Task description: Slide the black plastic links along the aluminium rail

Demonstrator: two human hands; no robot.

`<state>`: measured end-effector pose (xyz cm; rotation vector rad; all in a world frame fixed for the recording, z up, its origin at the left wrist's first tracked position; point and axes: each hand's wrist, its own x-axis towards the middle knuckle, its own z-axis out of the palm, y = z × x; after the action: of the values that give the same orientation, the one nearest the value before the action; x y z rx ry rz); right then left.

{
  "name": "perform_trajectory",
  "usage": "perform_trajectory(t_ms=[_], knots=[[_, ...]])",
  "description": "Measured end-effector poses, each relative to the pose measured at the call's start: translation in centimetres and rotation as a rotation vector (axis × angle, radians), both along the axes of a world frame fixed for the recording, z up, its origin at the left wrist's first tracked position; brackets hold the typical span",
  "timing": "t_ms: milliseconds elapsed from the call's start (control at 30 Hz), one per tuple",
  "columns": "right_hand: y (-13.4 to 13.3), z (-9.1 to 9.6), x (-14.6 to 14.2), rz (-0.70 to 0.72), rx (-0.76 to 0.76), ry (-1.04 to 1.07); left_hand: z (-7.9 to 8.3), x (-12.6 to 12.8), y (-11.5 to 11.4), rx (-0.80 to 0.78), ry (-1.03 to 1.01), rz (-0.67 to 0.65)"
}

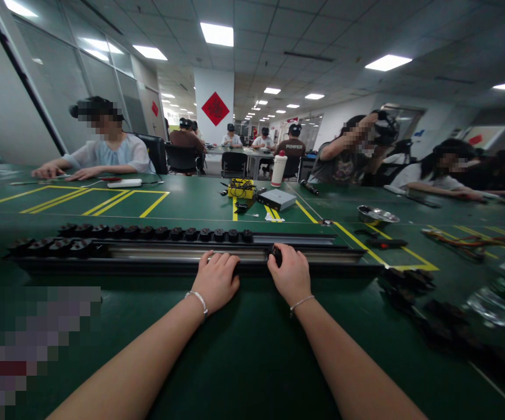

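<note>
A long black rail [139,269] with a bright metal-lined slot lies across the table in front of me. My left hand [217,280] is curled over the near side of this rail, its fingers reaching onto the slot and its thumb low on the near wall. Just to the right, my right hand [291,269] pinches a small black module [274,254] at the slot; my fingers partly cover it. Several black socket-like modules [81,247] sit at the rail's left end. Behind it, a second black rail [294,239] carries a row of similar modules [176,233].
Loose black modules [449,321] lie in a pile at right, near a clear plastic package [504,291]. Farther back are a metal bowl [378,214], coloured wires [466,238], a grey box [277,199], a yellow holder [241,188] and a cup [279,170]. Other people sit around.
</note>
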<state>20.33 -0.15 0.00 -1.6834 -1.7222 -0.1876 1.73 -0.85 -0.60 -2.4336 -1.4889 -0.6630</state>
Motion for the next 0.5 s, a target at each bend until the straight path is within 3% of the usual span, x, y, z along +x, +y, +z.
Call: perform_trajectory(t_ms=[500], knots=[[0.09, -0.17, -0.01, -0.019, 0.002, 0.015, -0.02, 0.01, 0.03, 0.001, -0.003, -0.001]])
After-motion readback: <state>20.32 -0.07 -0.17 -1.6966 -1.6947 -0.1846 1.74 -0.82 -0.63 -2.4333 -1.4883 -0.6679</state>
